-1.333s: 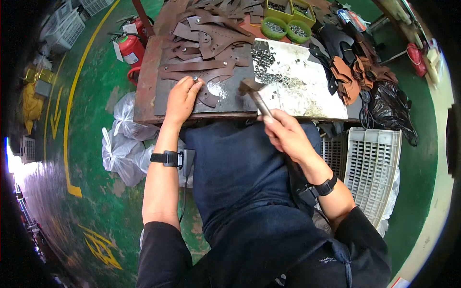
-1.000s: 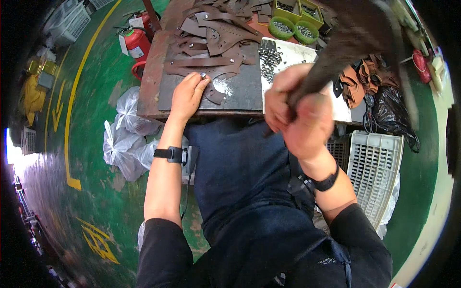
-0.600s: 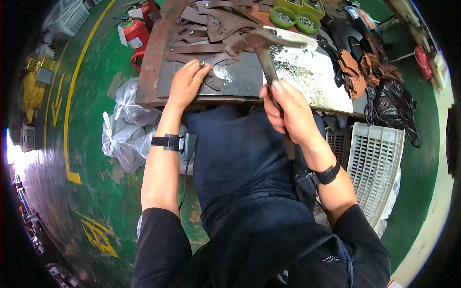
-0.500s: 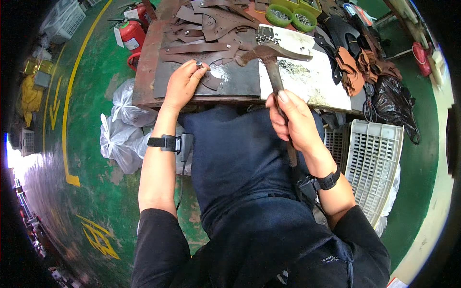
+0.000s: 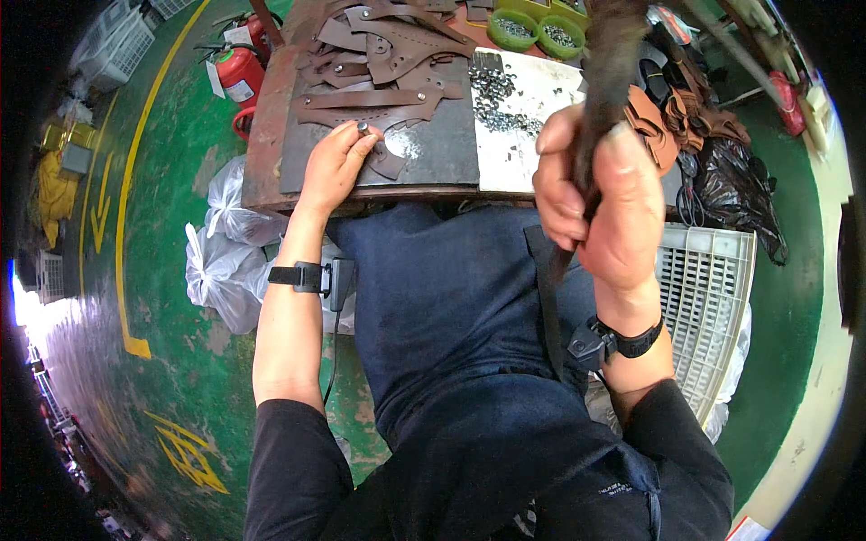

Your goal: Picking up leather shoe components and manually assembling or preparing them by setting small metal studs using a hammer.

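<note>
My left hand (image 5: 336, 169) is closed around a short metal punch (image 5: 363, 129), held upright at the near side of the bench. Beneath it lies a curved brown leather piece (image 5: 388, 165) on a dark work slab (image 5: 442, 169), beside a worn, whitish patch. My right hand (image 5: 606, 194) grips a hammer (image 5: 612, 77) by its handle, raised high and close to the camera. The hammer's upper end is blurred and runs out at the top edge. Several small metal fasteners (image 5: 494, 90) lie scattered on a white board (image 5: 505, 167) right of the slab.
Brown leather pieces (image 5: 388, 50) with metal studs are heaped at the back of the bench. Two green bowls (image 5: 512, 30) hold small metal parts. Tan leather pieces (image 5: 651, 126) lie at right, above a white plastic crate (image 5: 708, 288). Plastic bags (image 5: 225, 270) and a fire extinguisher (image 5: 239, 77) stand left.
My right hand has lifted the hammer up and to the right, toward the camera. My left hand keeps the punch over the leather, with only a slight shift in the picture.
</note>
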A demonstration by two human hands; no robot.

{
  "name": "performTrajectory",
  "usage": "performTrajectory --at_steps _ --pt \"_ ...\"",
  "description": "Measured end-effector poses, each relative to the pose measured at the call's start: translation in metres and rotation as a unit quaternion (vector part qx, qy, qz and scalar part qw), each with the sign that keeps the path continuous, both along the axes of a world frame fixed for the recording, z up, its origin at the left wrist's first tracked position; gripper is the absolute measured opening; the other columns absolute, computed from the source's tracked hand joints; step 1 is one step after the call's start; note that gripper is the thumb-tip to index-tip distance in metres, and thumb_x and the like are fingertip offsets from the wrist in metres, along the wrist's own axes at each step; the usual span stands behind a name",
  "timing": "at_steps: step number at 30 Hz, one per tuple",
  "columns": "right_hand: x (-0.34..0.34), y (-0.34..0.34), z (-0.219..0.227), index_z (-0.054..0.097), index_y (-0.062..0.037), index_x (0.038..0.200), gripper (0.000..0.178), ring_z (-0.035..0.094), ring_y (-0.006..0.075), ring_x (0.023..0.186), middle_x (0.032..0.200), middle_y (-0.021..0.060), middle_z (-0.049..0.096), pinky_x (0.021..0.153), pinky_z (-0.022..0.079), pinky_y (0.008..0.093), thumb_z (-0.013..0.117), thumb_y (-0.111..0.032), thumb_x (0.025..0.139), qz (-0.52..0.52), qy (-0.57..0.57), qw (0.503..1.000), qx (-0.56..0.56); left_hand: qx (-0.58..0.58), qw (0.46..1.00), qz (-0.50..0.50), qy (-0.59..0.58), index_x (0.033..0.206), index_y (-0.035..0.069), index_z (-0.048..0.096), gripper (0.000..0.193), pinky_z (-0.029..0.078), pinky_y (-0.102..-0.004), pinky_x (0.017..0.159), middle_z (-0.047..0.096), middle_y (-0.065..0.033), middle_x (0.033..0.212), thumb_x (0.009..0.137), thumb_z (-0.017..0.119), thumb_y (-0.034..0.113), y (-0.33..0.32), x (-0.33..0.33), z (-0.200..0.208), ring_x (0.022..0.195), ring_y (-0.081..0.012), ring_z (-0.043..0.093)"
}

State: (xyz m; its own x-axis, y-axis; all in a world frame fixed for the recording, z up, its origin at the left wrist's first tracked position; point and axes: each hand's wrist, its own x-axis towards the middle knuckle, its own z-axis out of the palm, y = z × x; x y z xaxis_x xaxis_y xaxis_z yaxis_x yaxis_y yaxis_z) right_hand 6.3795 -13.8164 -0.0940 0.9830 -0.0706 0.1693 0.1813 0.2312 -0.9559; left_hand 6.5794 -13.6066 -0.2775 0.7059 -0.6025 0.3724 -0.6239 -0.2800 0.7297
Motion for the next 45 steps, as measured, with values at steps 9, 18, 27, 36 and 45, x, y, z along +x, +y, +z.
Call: performTrajectory --at_steps 9,18,27,36,45 --pt "0.006 0.016 0.019 0.051 0.0005 0.104 0.058 0.027 0.0056 0.038 0.053 0.0001 0.036 0.033 0.022 0.0216 0.043 -0.056 0.098 -0.045 -0.049 0.996 -0.064 0.041 0.999 -0.031 0.001 0.097 0.002 0.065 0.02 0.047 -0.033 0.08 0.062 -0.0113 0.089 0.095 0.054 0.018 0.002 -0.001 0.003 0.088 -0.0267 0.062" --pt "0.039 0.015 -0.109 0.054 -0.003 0.092 0.035 0.048 0.0111 0.054 0.065 0.0014 0.048 0.049 0.039 0.028 0.048 -0.036 0.102 0.016 0.115 0.941 -0.318 0.066 0.997 -0.035 -0.033 0.099 0.004 0.066 0.024 0.047 -0.0391 0.076 0.06 -0.0137 0.091 0.094 0.056 0.026 -0.004 -0.002 0.005 0.091 -0.0336 0.06" --pt "-0.032 -0.02 -0.096 0.056 -0.0079 0.099 0.033 0.03 0.0032 0.046 0.061 -0.0056 0.039 0.04 0.023 0.0199 0.044 -0.038 0.103 -0.007 0.218 0.976 -0.018 0.116 0.993 -0.01 -0.014 0.103 0.003 0.062 0.028 0.041 -0.039 0.094 0.063 -0.0138 0.107 0.098 0.046 0.026 0.007 -0.026 0.01 0.107 -0.0313 0.056" --pt "-0.053 -0.022 -0.124 0.056 -0.0098 0.101 0.032 0.03 0.0021 0.047 0.063 -0.0065 0.039 0.04 0.023 0.0189 0.047 -0.04 0.102 -0.042 0.314 0.948 0.009 0.166 0.973 0.082 -0.135 0.102 0.001 0.059 0.019 0.037 -0.046 0.101 0.054 -0.0154 0.131 0.092 0.056 0.018 0.013 -0.065 0.009 0.12 -0.0356 0.048" --pt "-0.025 -0.005 -0.034 0.055 0.0013 0.099 0.042 0.038 0.0081 0.049 0.06 0.0013 0.043 0.045 0.03 0.0218 0.055 -0.04 0.097 -0.059 -0.255 0.965 0.006 0.2 0.967 0.096 -0.124 0.099 0.001 0.06 0.02 0.04 -0.0463 0.095 0.057 -0.0131 0.13 0.09 0.059 0.018 0.011 -0.064 0.019 0.118 -0.0347 0.051"
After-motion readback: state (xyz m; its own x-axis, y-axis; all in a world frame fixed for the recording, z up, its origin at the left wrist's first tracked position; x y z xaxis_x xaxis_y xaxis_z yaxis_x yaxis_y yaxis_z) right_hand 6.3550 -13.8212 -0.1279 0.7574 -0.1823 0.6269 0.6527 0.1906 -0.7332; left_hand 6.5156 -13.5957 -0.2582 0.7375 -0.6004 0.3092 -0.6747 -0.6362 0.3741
